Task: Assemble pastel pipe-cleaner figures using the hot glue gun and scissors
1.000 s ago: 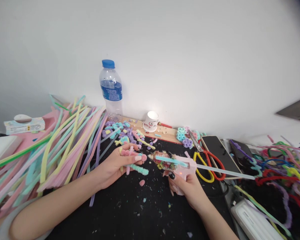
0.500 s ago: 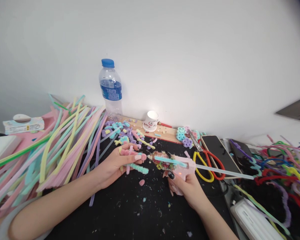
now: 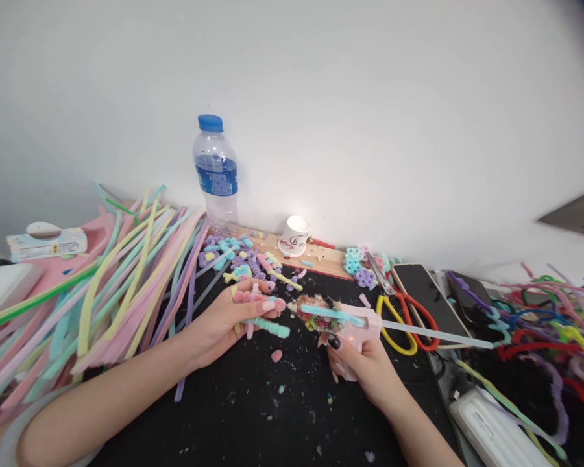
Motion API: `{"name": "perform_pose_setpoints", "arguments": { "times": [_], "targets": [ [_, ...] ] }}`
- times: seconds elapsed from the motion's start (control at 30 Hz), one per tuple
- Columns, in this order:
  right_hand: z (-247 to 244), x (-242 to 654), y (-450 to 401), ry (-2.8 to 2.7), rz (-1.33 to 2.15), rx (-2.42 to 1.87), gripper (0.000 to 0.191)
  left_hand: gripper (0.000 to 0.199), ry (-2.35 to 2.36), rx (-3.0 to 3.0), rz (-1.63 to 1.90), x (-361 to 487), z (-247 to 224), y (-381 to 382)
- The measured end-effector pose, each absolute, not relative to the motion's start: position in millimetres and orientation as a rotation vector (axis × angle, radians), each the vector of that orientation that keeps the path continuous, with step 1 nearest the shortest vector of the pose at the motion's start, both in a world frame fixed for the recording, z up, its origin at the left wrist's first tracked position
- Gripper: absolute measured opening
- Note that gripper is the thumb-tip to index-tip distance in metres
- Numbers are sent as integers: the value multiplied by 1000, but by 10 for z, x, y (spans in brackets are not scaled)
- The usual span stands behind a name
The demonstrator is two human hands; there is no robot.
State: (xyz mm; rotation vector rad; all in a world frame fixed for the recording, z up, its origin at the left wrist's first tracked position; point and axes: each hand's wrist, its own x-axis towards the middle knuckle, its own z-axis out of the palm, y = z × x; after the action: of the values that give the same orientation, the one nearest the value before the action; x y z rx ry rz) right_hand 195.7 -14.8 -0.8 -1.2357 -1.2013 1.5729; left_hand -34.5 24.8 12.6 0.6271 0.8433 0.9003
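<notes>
Between the fingers of my left hand (image 3: 228,321) is a small pipe-cleaner piece (image 3: 272,327) in pink, mint and yellow. My right hand (image 3: 363,366) is wrapped round the handle of a pink hot glue gun (image 3: 367,324), its small light glowing orange. Fuzzy scraps cover the gun's front, and a long clear glue stick (image 3: 438,334) juts from its back. The nozzle points left, close to the pink end of the piece; I cannot tell whether they touch. Below lies a loose pink bit (image 3: 276,355) on the black mat (image 3: 253,415).
Long pastel pipe cleaners (image 3: 141,279) are heaped on the left. A water bottle (image 3: 217,172), a paper cup (image 3: 294,235) and twisted flowers (image 3: 357,263) stand or lie along the wall. Scissors (image 3: 406,318), a phone (image 3: 431,295), a white power strip (image 3: 496,425) and tangled pipe cleaners (image 3: 549,344) are on the right.
</notes>
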Motion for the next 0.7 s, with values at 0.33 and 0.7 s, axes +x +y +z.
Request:
{"name": "perform_pose_setpoints", "arguments": {
  "times": [0.33,0.7],
  "targets": [
    [-23,1956,-170,-1226,1574,-1250,43,20,845,620,911,-346,114,255],
    [-10,1963,-164,-1229,1557,-1250,40,19,817,620,914,-352,123,247]
  ]
}}
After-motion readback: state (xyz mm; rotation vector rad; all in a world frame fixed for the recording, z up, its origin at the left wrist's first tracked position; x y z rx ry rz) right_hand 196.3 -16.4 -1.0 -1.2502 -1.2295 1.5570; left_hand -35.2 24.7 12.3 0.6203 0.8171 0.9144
